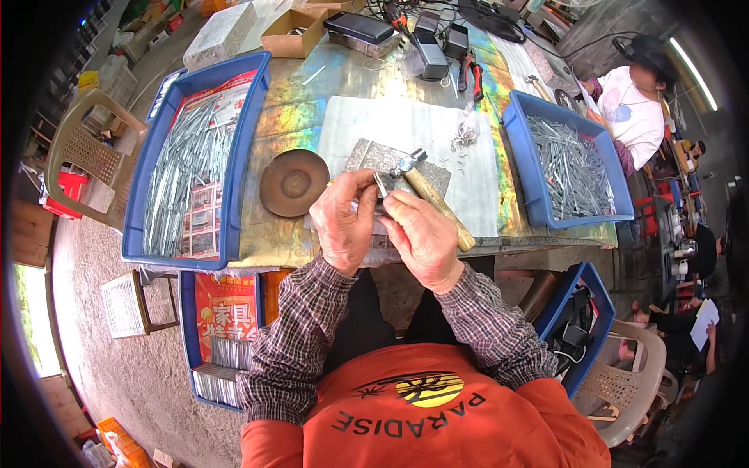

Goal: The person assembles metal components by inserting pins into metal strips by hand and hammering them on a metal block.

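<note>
A short, thin metal strip [380, 184] stands slanted between my two hands over the table. My left hand [344, 222] is closed, its thumb and forefinger pinching at the strip's left side. Closed too, my right hand [426, 239] grips the strip's lower end, partly covering it. Just beyond the fingers lies a hammer [437, 200] with a wooden handle, its metal head resting on a flat grey stone slab [367, 154]. A sheet of white paper [343, 117] spreads beneath the slab. Left of my hands sits a round brown dish [295, 182].
Blue trays hold many thin metal strips at the left [243, 168] and right [573, 221]. Small metal bits [460, 144] lie near a clear plastic bag [468, 125]. Red-handled pliers [470, 76] and a cardboard box [285, 44] are farther back. A person [636, 109] sits at the right.
</note>
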The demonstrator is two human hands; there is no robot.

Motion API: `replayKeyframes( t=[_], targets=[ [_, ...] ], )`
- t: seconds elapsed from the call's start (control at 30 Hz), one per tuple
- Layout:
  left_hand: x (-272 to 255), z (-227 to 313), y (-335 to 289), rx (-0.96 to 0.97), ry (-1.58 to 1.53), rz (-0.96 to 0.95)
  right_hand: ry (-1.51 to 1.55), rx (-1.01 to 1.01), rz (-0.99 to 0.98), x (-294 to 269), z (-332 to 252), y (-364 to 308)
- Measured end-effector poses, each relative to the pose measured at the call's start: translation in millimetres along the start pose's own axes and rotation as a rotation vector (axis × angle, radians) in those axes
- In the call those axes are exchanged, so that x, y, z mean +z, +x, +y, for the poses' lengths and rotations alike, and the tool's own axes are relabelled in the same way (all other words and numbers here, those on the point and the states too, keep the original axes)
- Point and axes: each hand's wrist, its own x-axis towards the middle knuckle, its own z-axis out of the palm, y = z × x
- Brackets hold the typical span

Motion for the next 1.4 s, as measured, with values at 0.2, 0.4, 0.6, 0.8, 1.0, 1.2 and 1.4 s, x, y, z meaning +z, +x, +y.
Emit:
replayKeyframes(
  t=[0.2, 0.4, 0.6, 0.8, 1.0, 1.2, 1.4],
  targets=[
    [-4.5, 5.2, 0.5, -0.003, 0.024, -0.009, -0.450, 0.236, -0.274, -43.8, -7.6, 1.0],
    [-1.2, 6.9, 2.1, 0.062, 0.060, 0.027, -0.428, 0.512, -0.454, -58.6, -2.8, -19.8],
    [-2.6, 10.2, 3.2, 0.048, 0.069, 0.012, -0.216, 0.501, -0.179, -75.4, -12.2, -8.4],
    [-1.6, 4.9, 1.1, 0.048, 0.072, 0.020, -0.029, 0.440, -0.234, -88.8, -25.6, 13.3],
    [-2.5, 10.8, 2.8, 0.005, 0.099, 0.002, -0.040, 0.350, -0.240, -85.7, -28.0, 19.7],
    [-2.5, 5.9, 1.1, 0.041, 0.050, 0.035, -0.044, 0.225, -0.089, -93.2, -45.7, 34.6],
    [-0.5, 9.5, 1.2, 0.034, 0.021, 0.017, -0.069, 0.347, -0.260, -81.9, -27.1, 19.9]
  ],
)
